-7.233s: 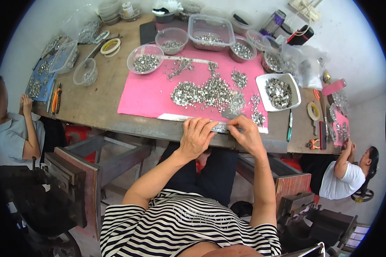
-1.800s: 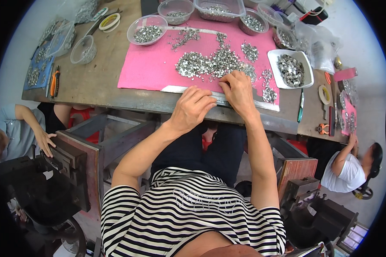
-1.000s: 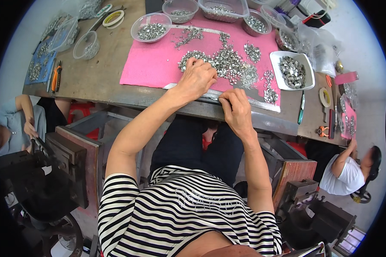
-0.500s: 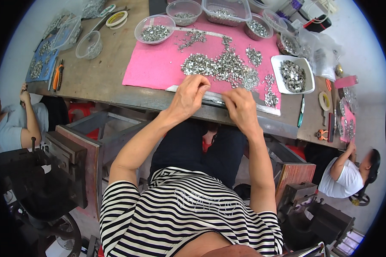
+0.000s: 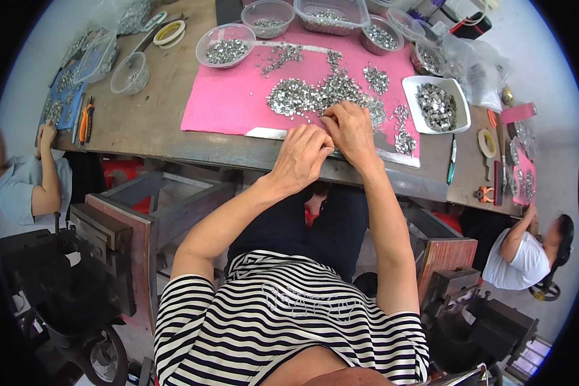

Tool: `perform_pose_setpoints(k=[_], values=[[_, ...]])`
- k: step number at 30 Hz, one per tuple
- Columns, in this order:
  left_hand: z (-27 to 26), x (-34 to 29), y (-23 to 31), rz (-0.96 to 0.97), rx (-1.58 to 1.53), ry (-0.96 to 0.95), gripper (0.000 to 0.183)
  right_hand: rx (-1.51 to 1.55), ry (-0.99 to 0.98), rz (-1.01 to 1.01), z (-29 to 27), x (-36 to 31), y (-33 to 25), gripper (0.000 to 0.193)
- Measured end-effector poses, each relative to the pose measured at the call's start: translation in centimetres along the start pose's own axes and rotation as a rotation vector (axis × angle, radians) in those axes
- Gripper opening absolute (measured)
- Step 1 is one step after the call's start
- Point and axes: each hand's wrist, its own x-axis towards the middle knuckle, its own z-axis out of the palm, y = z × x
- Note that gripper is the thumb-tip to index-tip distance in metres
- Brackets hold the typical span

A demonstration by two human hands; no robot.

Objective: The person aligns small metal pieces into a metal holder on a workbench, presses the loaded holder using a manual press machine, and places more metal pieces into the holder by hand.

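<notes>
Left hand [image 5: 300, 156], right hand [image 5: 352, 134] half-curled near metal pieces [image 5: 293, 97]; grips hidden; cannot tell contents.

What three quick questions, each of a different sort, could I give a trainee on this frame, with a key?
1. Pick one: what colour is the mat under the big heap of metal bits?
A) blue
B) pink
C) green

2. True or false: the white tray stands to the right of the heap.

3. Which of the wearer's hands is nearer the heap?

Key:
1. B
2. True
3. The right hand; the left hand is farther back, toward the wearer.
</notes>
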Motion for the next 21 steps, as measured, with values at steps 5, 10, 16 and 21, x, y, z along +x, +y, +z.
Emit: perform_pose_setpoints(k=[5, 10, 16, 21], values=[[0.2, 0.1, 0.2, -0.017, 0.013, -0.02, 0.012, -0.034, -0.021, -0.013, 0.1, 0.1, 0.5, 0.008], [0.3, 0.0, 0.1, -0.001, 0.028, -0.008, 0.011, 0.125, -0.047, 0.057, -1.6, -0.7, 0.3, 0.007], [0.5, -0.2, 0.0, 0.04, 0.134, 0.001, 0.013, 0.366, 0.016, 0.203, -3.8, -4.4, -1.3, 0.006], [0.8, -0.3, -0.1, 0.114, 0.165, 0.047, 0.012, 0.367, 0.074, 0.201, -3.4, -6.5, -2.1, 0.006]])
